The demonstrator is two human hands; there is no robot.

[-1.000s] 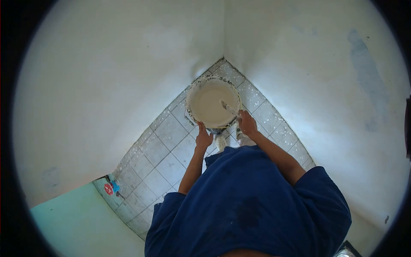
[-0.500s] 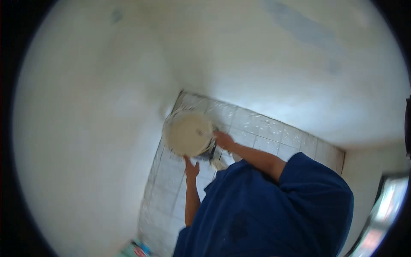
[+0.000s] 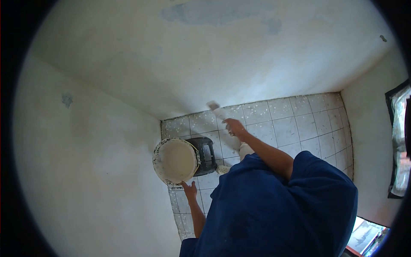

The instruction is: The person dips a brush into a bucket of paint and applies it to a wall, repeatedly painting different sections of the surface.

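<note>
A bucket (image 3: 156, 165) of cream-coloured paint, its rim spattered, stands close to the left wall, overlapping a dark plastic stool (image 3: 207, 156). My left hand (image 3: 190, 191) grips the bucket's near rim, thumb held apart and the other fingers partly hidden. In my right hand (image 3: 235, 128) is a paintbrush (image 3: 219, 112), held by its pale handle. Its bristle end points away from me, up and left, and overlaps the foot of the far wall (image 3: 274, 85).
Paint-spattered tiles (image 3: 282, 130) cover the floor along the far wall. A bare grey patch (image 3: 214, 12) marks that wall, and a smaller one (image 3: 67, 99) the left wall (image 3: 107, 171). A dark-framed window (image 3: 400, 141) is at the right. One sandal (image 3: 223, 169) shows beside the stool.
My right hand and the paintbrush have moved from over the bucket towards the far wall. My left hand stays at the bucket's rim. The view has turned.
</note>
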